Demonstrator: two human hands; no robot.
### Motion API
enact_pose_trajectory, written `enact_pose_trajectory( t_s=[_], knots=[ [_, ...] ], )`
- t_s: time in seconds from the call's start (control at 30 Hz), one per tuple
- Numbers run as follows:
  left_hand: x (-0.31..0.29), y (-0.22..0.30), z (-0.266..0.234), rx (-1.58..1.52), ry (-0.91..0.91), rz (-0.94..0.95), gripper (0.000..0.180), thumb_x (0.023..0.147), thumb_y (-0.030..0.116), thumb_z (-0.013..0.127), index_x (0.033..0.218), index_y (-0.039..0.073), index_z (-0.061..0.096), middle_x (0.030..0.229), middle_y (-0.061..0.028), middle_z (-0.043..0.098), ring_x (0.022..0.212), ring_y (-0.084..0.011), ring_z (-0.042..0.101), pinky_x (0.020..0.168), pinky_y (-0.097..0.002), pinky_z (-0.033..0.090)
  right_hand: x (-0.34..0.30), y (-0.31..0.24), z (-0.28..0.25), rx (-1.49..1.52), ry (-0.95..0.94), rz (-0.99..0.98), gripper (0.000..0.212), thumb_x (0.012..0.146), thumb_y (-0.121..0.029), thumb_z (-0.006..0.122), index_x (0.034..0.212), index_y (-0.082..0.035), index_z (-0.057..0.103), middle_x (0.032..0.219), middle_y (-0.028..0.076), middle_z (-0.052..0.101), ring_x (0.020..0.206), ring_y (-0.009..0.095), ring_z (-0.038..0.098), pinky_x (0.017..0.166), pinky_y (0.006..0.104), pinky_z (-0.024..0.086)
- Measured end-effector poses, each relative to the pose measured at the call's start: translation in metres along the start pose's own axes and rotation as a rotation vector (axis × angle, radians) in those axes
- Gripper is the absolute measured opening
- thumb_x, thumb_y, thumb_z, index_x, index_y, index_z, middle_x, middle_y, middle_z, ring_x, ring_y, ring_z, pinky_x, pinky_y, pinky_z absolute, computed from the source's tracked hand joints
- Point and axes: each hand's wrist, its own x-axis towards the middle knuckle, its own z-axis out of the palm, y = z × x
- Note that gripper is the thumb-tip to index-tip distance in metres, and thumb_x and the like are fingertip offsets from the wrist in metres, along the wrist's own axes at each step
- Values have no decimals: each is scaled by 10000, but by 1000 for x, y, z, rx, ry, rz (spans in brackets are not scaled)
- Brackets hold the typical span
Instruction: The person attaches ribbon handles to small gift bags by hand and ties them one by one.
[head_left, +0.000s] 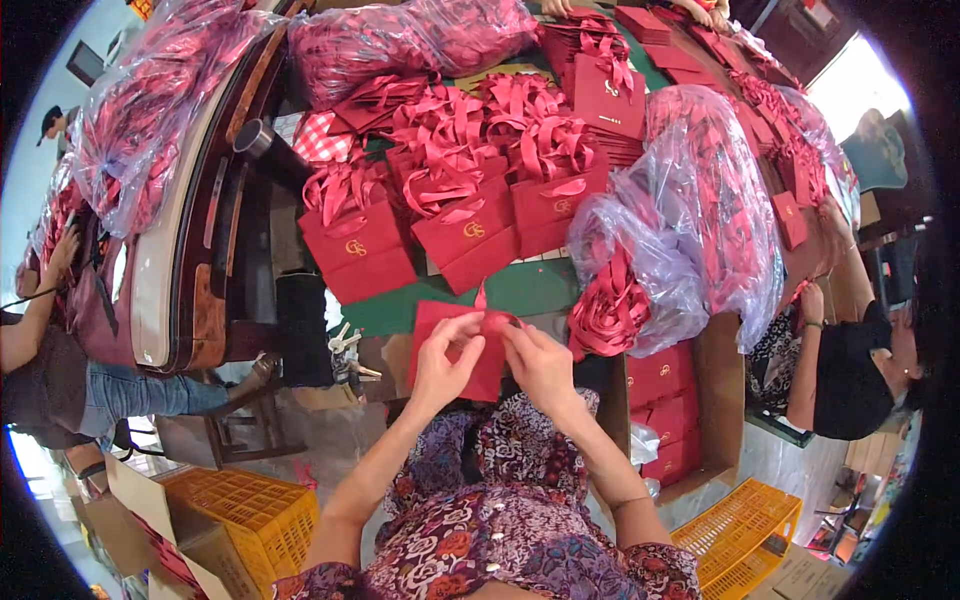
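Note:
A flat red paper bag (486,376) is in front of me at the near table edge, under both hands. My left hand (447,362) closes its bent fingers at the bag's upper part. Beside it, my right hand (538,368) pinches a red ribbon (497,320) at the bag's top. A bit of ribbon sticks up past the fingertips; the exact grip is partly hidden by the fingers. Just beyond stand several red gift bags (470,235) with gold marks and looped ribbon handles. Right of my right hand, a bundle of red ribbons (612,305) spills from a clear plastic bag (625,235).
A dark tumbler (262,145) stands at the left of the table. Larger plastic sacks of red ribbons (410,50) lie behind. A cardboard box (728,425) with red bags is at my right; orange crates (245,520) sit low on both sides. Other people work left and right.

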Motion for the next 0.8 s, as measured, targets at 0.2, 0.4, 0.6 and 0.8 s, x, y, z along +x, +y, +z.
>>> enact_pose_trajectory(
  t_s=[0.2,0.4,0.6,0.8],
  knots=[
    [-5,-10,-12,-243,-46,-250,260,947,81,658,1194,1,666,1018,-41,702,855,-76,641,758,-223,522,-6,-8,5,-87,-156,-123,339,806,-102,685,1145,-103,668,776,62,563,685,236,618,596,373,522],
    [-16,-15,-18,-347,16,-269,248,997,106,595,1206,-10,664,985,-21,703,872,-71,638,790,-229,528,-2,-24,3,112,-173,54,390,857,-243,728,1204,-93,631,994,99,625,836,292,671,705,387,552],
    [-22,-9,-15,-599,-105,-411,395,1073,275,453,1301,-13,600,1157,-66,662,1028,-113,629,881,-283,529,4,-23,27,238,-45,-7,305,804,-152,768,1085,-81,674,1003,84,660,874,280,669,742,379,544],
    [-4,-18,-40,81,-40,-119,359,1006,215,558,1305,21,596,1135,-105,637,909,-193,654,799,-309,535,6,-23,36,201,-76,35,159,823,-130,747,963,-81,689,889,77,658,801,275,671,691,374,536]
  ],
)
